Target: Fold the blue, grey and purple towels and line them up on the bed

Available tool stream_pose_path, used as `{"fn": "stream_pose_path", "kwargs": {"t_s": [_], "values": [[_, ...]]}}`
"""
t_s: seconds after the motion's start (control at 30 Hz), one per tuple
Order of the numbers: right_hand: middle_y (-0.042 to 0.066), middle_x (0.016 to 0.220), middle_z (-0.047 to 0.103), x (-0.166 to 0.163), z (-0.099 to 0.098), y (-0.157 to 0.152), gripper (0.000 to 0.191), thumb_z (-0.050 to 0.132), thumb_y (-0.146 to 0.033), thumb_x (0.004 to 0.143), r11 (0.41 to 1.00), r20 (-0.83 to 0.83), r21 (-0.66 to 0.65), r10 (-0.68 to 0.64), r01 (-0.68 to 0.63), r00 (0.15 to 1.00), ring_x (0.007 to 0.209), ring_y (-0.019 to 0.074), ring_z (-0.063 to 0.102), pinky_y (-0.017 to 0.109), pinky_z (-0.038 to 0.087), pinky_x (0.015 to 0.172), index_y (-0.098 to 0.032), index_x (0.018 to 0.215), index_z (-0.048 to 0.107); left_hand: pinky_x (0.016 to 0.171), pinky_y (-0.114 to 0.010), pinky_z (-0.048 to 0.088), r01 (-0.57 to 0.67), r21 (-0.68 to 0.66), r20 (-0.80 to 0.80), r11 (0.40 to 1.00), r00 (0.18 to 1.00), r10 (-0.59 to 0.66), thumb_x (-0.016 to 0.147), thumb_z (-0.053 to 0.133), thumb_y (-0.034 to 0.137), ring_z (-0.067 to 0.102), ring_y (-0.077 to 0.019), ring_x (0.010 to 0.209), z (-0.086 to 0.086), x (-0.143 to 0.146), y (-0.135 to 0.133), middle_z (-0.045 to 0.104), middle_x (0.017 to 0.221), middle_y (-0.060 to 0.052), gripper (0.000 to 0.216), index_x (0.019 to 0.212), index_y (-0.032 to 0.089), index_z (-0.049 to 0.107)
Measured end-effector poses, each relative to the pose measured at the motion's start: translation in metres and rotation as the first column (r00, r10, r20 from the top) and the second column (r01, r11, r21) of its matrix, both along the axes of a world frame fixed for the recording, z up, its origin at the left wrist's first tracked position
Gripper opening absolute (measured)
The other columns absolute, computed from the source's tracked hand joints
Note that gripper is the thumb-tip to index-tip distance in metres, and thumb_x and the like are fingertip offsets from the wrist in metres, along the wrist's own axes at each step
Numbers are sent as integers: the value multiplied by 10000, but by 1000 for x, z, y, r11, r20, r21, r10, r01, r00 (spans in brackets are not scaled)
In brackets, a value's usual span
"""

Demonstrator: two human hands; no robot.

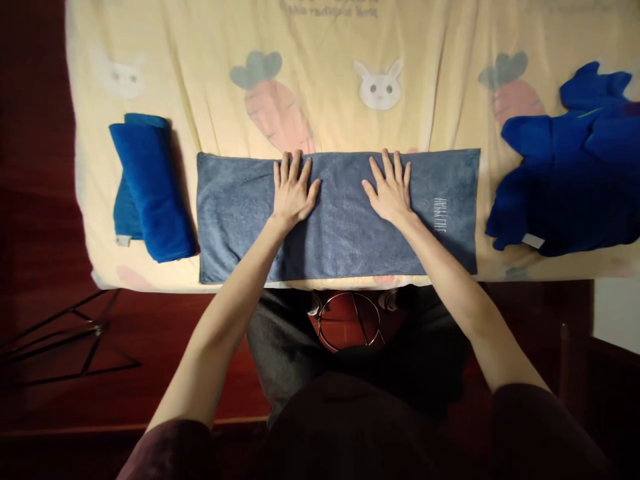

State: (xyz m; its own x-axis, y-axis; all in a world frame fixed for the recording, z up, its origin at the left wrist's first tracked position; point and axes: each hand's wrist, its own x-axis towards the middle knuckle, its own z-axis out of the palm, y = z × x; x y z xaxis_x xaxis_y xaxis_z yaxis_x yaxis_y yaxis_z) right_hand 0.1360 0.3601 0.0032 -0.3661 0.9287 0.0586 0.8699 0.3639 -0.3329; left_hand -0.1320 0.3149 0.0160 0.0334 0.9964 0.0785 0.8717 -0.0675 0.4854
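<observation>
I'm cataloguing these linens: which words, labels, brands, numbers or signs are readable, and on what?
Nothing reads clearly.
Grey-blue towel: white lettering, too small and blurred to quote.
Yellow sheet: print at the picture's top, blurred.
Folded blue cloth: white tag, nothing legible.
Heaped blue cloth: pale tag, nothing legible.

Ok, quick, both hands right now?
Left hand: open, palm down on the grey-blue towel, holding nothing.
Right hand: open, palm down on the same towel, holding nothing.

Dark red floor (125,407), yellow carrot-print cloth (330,87), thin black stand (97,329), dim light
</observation>
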Motion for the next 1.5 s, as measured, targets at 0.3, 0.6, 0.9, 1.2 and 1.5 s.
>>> {"fn": "stream_pose_path", "kwargs": {"t_s": [0.3, 0.6, 0.9, 1.2, 1.5], "values": [[71, 1778, 163, 68, 19, -46, 631, 335, -411, 1079, 998, 61, -41, -53, 56, 997, 1648, 343, 116, 719, 102, 1288, -259, 1688, 284, 1316, -659, 61, 45, -31, 13, 999, 999, -45, 1028, 446, 492, 103, -356, 1645, 2, 3, -55, 255, 1750, -119, 655, 1613, 197, 440], [88, 1721, 340, 99, 36, -46, 570, 364, -360, 1075, 998, -19, -32, -49, 48, 999, 1613, 336, 264, 685, 185, 1299, -238, 1627, 435, 1211, -568, 388, 261, 48, 44, 964, 964, -263, 1048, 483, 266, 423, -334, 1503, 3, 50, -218, 540, 1544, -198, 436, 1463, 187, 587], [154, 1395, 672, -55, 42, 68, 429, 593, -437, 1038, 956, -131, -215, 173, -199, 976, 1373, 357, 564, 578, 418, 1217, -170, 1354, 709, 924, -430, 509, 387, -154, -18, 909, 919, -395, 1001, 435, 122, 572, -297, 1105, 12, 102, -219, 651, 1263, -161, 422, 1382, 157, 613], [86, 1008, 763, -69, 33, 115, 408, 819, -501, 868, 873, -157, -435, 167, -220, 973, 1095, 313, 704, 497, 548, 1046, -168, 1102, 784, 917, -447, 516, 357, -185, -22, 916, 930, -367, 966, 415, 73, 570, -304, 1073, 18, 91, -206, 650, 1180, -153, 397, 1274, 165, 648], [20, 882, 754, -75, 35, 110, 382, 880, -399, 790, 848, -338, -496, 9, -186, 941, 928, 228, 713, 405, 603, 938, -193, 1069, 721, 818, -407, 540, 351, -14, 113, 936, 931, -347, 1054, 399, 180, 612, -273, 949, 11, 87, -223, 681, 1032, -143, 322, 1170, 175, 699]]}}
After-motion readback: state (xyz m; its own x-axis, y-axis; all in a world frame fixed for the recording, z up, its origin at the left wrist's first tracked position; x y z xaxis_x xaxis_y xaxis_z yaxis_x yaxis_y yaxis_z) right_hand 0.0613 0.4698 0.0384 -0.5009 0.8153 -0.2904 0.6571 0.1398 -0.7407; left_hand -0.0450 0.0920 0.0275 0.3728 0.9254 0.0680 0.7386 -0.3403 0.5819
